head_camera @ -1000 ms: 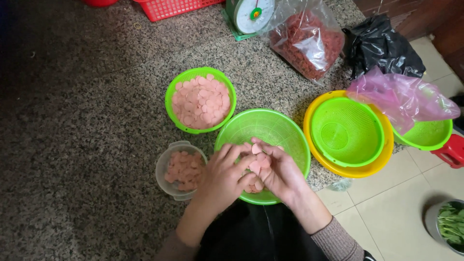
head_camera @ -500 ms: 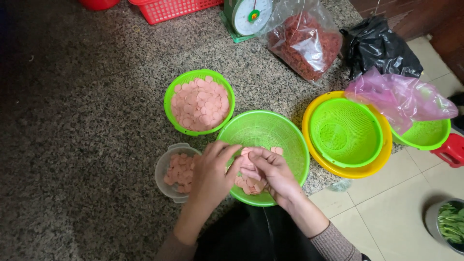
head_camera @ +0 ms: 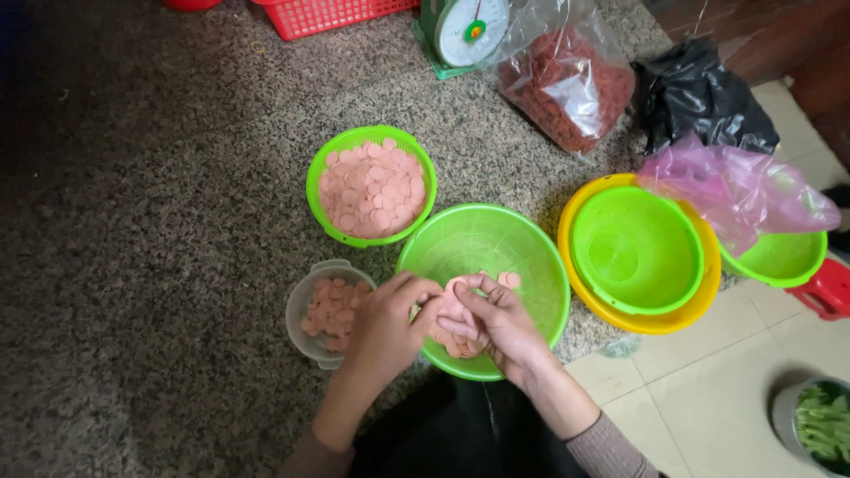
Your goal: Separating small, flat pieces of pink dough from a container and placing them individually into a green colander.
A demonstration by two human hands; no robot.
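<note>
Granite counter [head_camera: 133, 221]: sliced-sausage baskets [head_camera: 372, 186] crowd both hands [head_camera: 443, 323].

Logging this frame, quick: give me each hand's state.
Left hand: fingers closed on round pink slices.
Right hand: fingers curled around the same slices.

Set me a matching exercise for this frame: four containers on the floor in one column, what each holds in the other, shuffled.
Containers:
1. small green basket
2. clear plastic tub
3. yellow basin
4. clear plastic bag

Contents:
A. an empty green strainer
B. dark red dried pieces
C. heaped full of pink round slices
D. a shallow layer of pink slices, beside the left hand

Pairs: 1-C, 2-D, 3-A, 4-B
</note>
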